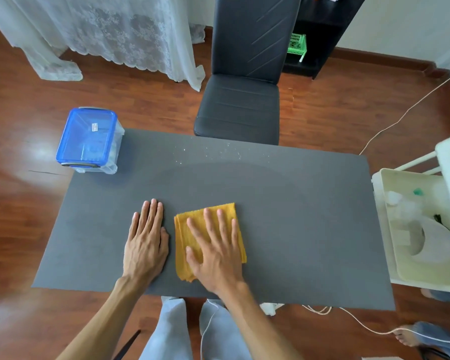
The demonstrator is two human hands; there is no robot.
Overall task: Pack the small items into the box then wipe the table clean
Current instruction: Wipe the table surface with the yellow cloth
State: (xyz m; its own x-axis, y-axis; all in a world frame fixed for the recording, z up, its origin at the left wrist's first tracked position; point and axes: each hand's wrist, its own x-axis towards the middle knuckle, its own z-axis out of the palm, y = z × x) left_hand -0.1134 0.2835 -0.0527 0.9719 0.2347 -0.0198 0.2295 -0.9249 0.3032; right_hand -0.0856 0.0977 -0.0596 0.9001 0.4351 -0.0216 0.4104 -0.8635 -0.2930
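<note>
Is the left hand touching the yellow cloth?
Apart. The head view shows the left hand flat on the table, with a strip of bare grey between it and the cloth.

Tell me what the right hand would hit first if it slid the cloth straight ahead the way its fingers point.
The right hand on the yellow cloth points toward the table's far edge. First it would probably meet the scattered white crumbs; bare table lies between.
</note>
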